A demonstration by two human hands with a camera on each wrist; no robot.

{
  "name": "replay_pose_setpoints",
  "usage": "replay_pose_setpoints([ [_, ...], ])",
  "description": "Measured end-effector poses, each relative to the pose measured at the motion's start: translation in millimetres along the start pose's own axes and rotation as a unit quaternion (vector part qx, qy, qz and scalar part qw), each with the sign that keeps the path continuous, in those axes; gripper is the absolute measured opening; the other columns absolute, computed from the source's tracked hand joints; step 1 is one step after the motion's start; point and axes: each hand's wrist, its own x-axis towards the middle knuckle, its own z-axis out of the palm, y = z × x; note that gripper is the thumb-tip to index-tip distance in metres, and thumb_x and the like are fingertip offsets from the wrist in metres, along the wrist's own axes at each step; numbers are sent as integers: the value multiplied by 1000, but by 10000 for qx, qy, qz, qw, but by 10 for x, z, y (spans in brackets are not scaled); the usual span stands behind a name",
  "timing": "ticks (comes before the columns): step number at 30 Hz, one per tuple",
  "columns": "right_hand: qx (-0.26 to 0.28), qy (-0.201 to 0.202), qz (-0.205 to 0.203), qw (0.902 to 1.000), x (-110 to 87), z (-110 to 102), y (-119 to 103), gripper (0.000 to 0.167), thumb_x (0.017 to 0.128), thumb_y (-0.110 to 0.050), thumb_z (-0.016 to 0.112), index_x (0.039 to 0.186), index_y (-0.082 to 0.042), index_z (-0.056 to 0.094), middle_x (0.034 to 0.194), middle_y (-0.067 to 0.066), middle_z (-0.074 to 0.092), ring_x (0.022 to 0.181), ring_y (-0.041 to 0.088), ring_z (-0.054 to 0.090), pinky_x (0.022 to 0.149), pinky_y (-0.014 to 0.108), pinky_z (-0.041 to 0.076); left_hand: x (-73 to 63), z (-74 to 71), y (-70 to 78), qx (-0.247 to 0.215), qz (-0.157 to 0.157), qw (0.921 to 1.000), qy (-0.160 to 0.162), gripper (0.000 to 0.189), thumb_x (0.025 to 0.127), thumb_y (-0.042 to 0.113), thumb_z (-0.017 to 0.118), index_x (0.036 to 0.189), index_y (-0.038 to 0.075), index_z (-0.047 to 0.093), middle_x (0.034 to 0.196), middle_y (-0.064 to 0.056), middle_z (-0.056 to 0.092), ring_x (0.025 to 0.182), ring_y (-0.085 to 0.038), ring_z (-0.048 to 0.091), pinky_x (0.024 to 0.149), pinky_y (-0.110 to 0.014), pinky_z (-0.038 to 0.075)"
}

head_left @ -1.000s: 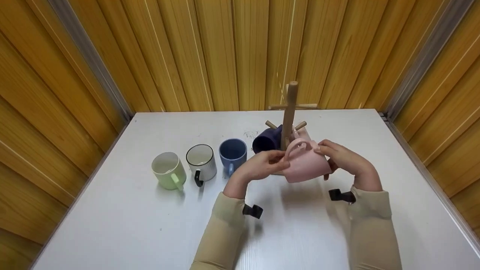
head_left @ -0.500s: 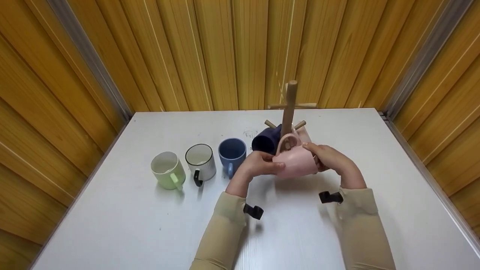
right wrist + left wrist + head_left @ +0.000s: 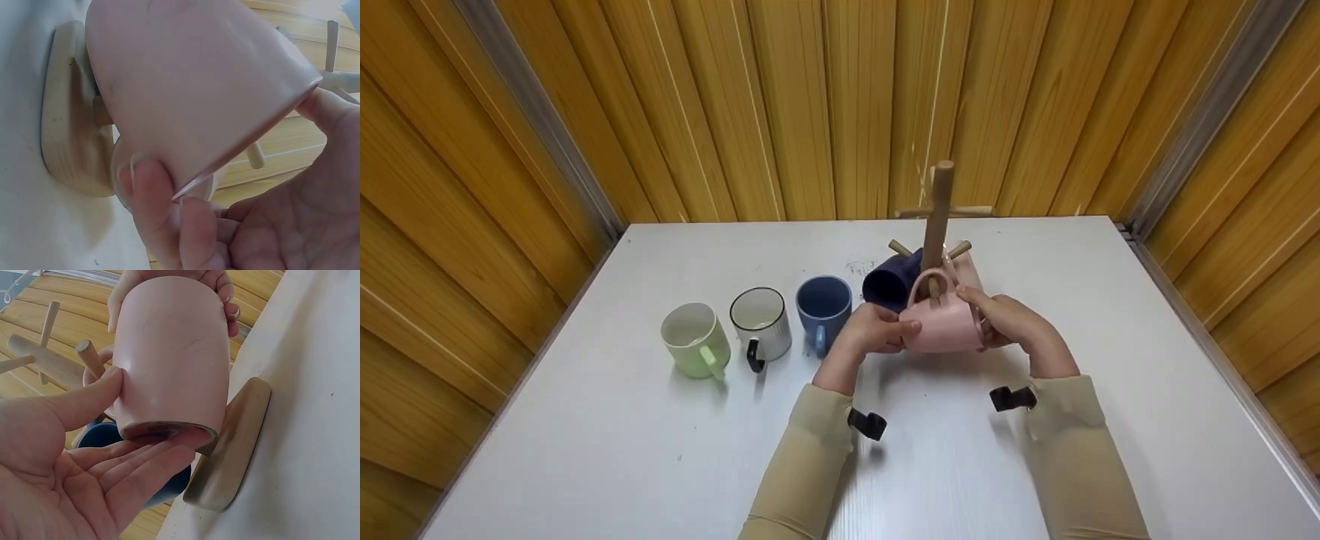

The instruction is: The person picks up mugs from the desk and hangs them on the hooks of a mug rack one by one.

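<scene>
While both hands hold it in front of the wooden rack, a pink mug lies on its side in the air, its handle turned upward and its mouth toward the person's right. The left hand is clamped on the base end: the left wrist view shows the thumb on the mug's side and the fingers tucked under the bottom. The right hand is clamped on the rim end, thumb and fingers gripping the edge. Seen from the head, the end of a peg appears within the handle's loop; whether it passes through, one cannot tell.

A dark blue mug sits tipped just left of the rack's post, and another pink object, partly hidden, shows behind the held mug at the post's right. Bare pegs branch from the post higher up. On the white tabletop, to the person's left, three mugs stand upright in a row: a blue mug nearest the rack, a white mug with a dark rim and black handle, and a light green mug farthest out.
</scene>
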Motion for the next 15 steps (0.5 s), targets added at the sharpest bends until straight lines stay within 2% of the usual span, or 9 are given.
replay_pose_setpoints([
  [4, 93, -58, 51, 9999, 22, 19, 11, 68, 99, -69, 41, 86, -6, 63, 69, -2, 64, 63, 10, 68, 72, 30, 63, 8, -6, -11, 101, -31, 9999, 80, 22, 89, 19, 82, 83, 2, 70, 75, -5, 68, 69, -15, 69, 77, -35, 65],
  [9, 47, -151, 25, 9999, 49, 37, 9, 68, 100, -68, 40, 83, -6, 63, 64, -3, 63, 63, 10, 67, 68, 27, 60, 12, -19, -11, 269, -31, 9995, 182, 23, 89, 20, 82, 87, -2, 73, 76, -5, 68, 69, -15, 67, 79, -36, 65],
  [15, 96, -235, 44, 9997, 58, 53, 24, 71, 100, -68, 41, 71, -6, 61, 58, -3, 62, 61, 11, 64, 63, 25, 55, 15, -28, -10, 716, 49, 9970, 300, 25, 91, 23, 80, 89, -1, 77, 77, -5, 70, 69, -13, 64, 69, -27, 61],
])
